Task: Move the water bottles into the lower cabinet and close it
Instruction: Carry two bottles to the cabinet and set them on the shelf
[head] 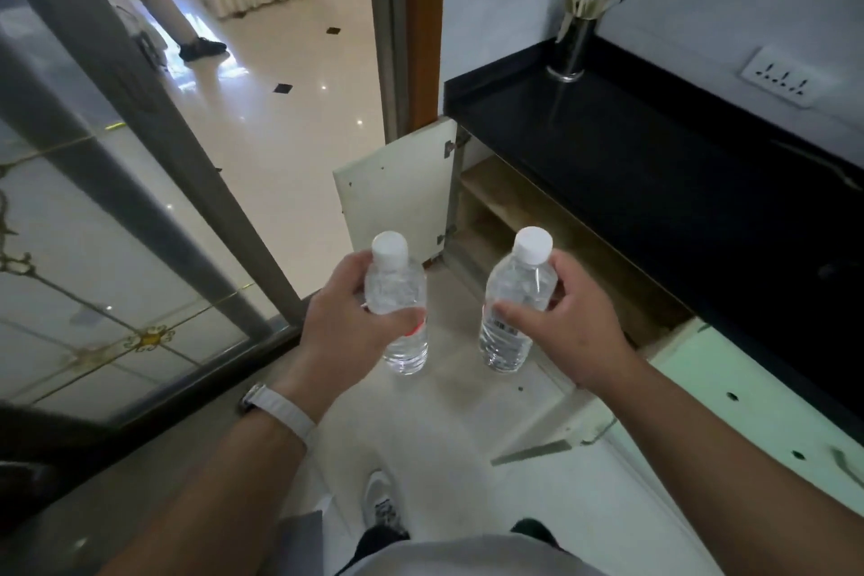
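Gripping clear white-capped water bottles (404,304), one per hand.

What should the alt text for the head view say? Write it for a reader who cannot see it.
Two bare hands, left hand and right hand, each hold an upright clear plastic water bottle with a white cap before an open lower cabinet under a black countertop, its white door swung wide.
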The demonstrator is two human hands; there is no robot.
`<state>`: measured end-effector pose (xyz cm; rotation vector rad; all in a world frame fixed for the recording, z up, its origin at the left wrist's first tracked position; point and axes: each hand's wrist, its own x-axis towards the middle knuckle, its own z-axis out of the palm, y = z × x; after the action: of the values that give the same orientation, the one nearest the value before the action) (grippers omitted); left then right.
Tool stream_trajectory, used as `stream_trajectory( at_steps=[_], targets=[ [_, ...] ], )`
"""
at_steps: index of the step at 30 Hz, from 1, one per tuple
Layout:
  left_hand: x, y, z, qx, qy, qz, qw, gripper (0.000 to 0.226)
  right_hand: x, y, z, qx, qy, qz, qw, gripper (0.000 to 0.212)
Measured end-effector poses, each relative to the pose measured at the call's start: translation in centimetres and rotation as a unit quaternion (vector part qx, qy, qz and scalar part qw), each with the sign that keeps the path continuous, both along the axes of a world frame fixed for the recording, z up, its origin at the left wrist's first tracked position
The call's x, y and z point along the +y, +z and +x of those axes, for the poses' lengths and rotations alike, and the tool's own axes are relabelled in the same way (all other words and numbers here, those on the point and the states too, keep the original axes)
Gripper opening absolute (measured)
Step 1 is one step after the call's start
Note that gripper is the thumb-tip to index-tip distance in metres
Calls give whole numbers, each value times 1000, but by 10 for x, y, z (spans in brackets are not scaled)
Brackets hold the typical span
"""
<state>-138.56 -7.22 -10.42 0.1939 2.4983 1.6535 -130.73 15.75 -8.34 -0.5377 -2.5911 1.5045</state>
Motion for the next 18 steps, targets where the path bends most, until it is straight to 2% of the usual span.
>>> stream_trajectory(
  at_steps=[9,18],
  targets=[
    [10,3,-82,5,-92,-2,996,63,-9,26,-46,11,-84,29,996,54],
    [49,-8,-135,-35,-147,-1,989,63,14,-5,-77,-10,-175,6,985,51]
  ],
)
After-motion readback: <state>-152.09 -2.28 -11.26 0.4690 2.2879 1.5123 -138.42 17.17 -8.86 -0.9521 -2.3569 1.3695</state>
